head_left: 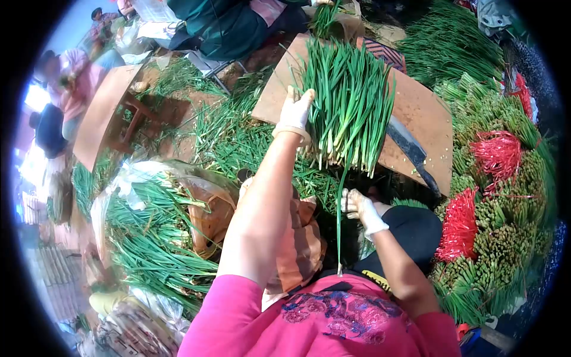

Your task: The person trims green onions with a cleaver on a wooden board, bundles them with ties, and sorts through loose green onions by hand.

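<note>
A thick sheaf of Chinese chives (348,101) lies on a brown board (416,119), pale cut ends toward me. My left hand (294,113), in a white glove, rests against the sheaf's left side, thumb and fingers apart. Lower down, my gloved right hand (361,211) has its fingertips closed at a single long chive stalk (339,232), which hangs with its whitish end near my shirt. A big dark-bladed knife (407,146) lies on the board right of the sheaf, its handle over the near edge.
Bundled chives (493,238) are stacked at the right, with red plastic ties (458,229) on top. Loose chives fill a plastic bag (143,178) at the left. Scattered leaves cover the ground. Other people (220,27) sit nearby, one behind another board (104,110).
</note>
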Demonstrator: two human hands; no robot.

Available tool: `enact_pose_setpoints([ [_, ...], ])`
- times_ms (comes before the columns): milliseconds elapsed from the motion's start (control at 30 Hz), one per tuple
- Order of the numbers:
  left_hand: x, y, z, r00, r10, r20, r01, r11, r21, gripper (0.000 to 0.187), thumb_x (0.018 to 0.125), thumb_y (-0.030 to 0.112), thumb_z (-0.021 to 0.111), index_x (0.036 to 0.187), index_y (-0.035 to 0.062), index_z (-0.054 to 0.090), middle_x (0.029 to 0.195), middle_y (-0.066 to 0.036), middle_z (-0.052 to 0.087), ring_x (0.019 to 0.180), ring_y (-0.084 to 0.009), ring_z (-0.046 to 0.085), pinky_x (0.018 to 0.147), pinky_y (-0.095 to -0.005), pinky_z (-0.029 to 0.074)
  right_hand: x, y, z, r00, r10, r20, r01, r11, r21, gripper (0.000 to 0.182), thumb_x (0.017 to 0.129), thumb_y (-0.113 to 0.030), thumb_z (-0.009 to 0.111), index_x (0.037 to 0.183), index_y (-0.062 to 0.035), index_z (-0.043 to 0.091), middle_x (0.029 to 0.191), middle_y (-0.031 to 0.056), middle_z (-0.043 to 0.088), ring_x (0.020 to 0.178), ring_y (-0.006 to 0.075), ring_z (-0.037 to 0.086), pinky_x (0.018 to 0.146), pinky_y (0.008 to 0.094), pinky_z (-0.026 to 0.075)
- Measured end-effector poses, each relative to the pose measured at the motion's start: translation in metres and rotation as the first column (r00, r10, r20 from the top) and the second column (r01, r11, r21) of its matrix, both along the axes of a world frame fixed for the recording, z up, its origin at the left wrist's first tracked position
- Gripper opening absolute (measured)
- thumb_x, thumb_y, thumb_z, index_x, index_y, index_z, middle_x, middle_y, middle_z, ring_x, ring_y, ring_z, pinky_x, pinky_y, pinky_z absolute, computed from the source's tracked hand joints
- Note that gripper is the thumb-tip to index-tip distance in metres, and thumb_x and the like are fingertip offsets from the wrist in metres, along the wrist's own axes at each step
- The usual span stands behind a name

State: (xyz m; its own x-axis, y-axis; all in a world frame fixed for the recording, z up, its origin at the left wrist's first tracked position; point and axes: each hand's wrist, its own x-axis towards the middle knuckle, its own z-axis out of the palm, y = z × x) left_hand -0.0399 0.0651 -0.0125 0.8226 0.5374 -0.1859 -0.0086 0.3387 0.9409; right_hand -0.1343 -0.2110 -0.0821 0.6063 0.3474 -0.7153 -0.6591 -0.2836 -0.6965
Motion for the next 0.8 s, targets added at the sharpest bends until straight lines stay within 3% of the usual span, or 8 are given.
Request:
enact_pose_setpoints([
  [133,-0.002,0.017,-0.019,0.934,-0.232,-0.270,0.260,0.963,0.069,0.075,0.084,0.055,0.051,0.136,0.0028,0.035,0.137,-0.012,0.040,0.120,-0.0235,0.039,0.102,-0.0360,0.027,-0.012,0.055,-0.014,0.973,0.042,0.225,-0.112,0.945,0.306,0.034,0.087,-0.038,0.053,0.095,-0.0055,0.058,0.086,0.0122,0.067,0.065,0.0203,0.062,0.055,0.0324,0.048],
  [200,-0.010,0.007,-0.009,0.936,-0.257,-0.240,0.267,0.964,0.008,0.078,0.082,0.060,0.051,0.135,0.0035,0.039,0.136,-0.011,0.042,0.120,-0.0245,0.039,0.101,-0.0397,0.028,-0.039,0.059,-0.018,-0.011,0.687,0.727,-0.331,0.683,-0.651,0.018,0.082,-0.019,0.052,0.093,-0.0068,0.059,0.078,0.0202,0.063,0.063,0.0340,0.061,0.052,0.0402,0.047],
  [233,-0.019,-0.001,0.008,0.945,-0.269,-0.186,0.267,0.963,-0.034,0.082,0.079,0.062,0.054,0.135,0.0038,0.038,0.137,-0.011,0.040,0.124,-0.0260,0.035,0.101,-0.0402,0.027,-0.046,0.049,-0.056,0.086,0.721,0.688,-0.498,0.629,-0.597,0.013,0.075,-0.012,0.050,0.081,-0.0056,0.060,0.077,0.0222,0.061,0.067,0.0374,0.060,0.053,0.0440,0.047],
  [300,-0.022,-0.009,0.018,0.946,-0.288,-0.150,0.287,0.958,-0.032,0.080,0.080,0.060,0.055,0.134,0.0041,0.040,0.136,-0.011,0.043,0.124,-0.0250,0.037,0.101,-0.0377,0.027,-0.055,0.025,-0.089,-0.168,0.985,0.042,-0.533,-0.055,-0.844,0.017,0.077,-0.017,0.053,0.082,-0.0103,0.067,0.090,0.0152,0.066,0.080,0.0313,0.064,0.063,0.0418,0.052],
  [333,-0.017,-0.005,0.004,0.942,-0.318,-0.109,0.316,0.948,-0.036,0.078,0.080,0.060,0.055,0.134,0.0044,0.041,0.135,-0.011,0.044,0.123,-0.0244,0.038,0.101,-0.0372,0.027,-0.062,-0.018,-0.118,-0.333,0.878,0.345,-0.124,0.322,-0.939,0.020,0.079,-0.018,0.052,0.088,-0.0094,0.068,0.092,0.0132,0.067,0.081,0.0313,0.065,0.068,0.0417,0.052],
  [400,-0.010,0.003,-0.009,0.944,-0.302,-0.132,0.311,0.949,0.055,0.073,0.082,0.058,0.055,0.131,0.0042,0.045,0.129,-0.010,0.049,0.119,-0.0218,0.042,0.099,-0.0331,0.030,-0.037,0.010,-0.026,0.075,0.992,0.105,-0.488,0.128,-0.863,0.021,0.082,-0.022,0.053,0.091,-0.0110,0.068,0.094,0.0109,0.067,0.083,0.0291,0.065,0.071,0.0371,0.052],
  [533,0.003,0.013,-0.032,0.953,-0.281,-0.114,0.286,0.958,0.031,0.070,0.082,0.050,0.060,0.130,0.0012,0.044,0.124,-0.009,0.052,0.115,-0.0182,0.046,0.096,-0.0301,0.034,0.003,0.036,0.069,0.207,0.405,0.890,-0.101,0.914,-0.392,0.019,0.077,-0.020,0.064,0.093,-0.0104,0.067,0.094,0.0083,0.067,0.078,0.0242,0.065,0.067,0.0310,0.052],
  [800,0.003,-0.001,-0.026,0.955,-0.222,-0.196,0.259,0.947,0.190,0.085,0.077,0.040,0.072,0.138,-0.0022,0.030,0.131,-0.015,0.047,0.123,-0.0215,0.041,0.103,-0.0343,0.029,0.042,0.084,0.096,0.252,0.708,0.660,0.074,0.666,-0.742,0.033,0.073,-0.035,0.068,0.094,-0.0100,0.062,0.074,0.0119,0.065,0.069,0.0315,0.063,0.060,0.0369,0.051],
])
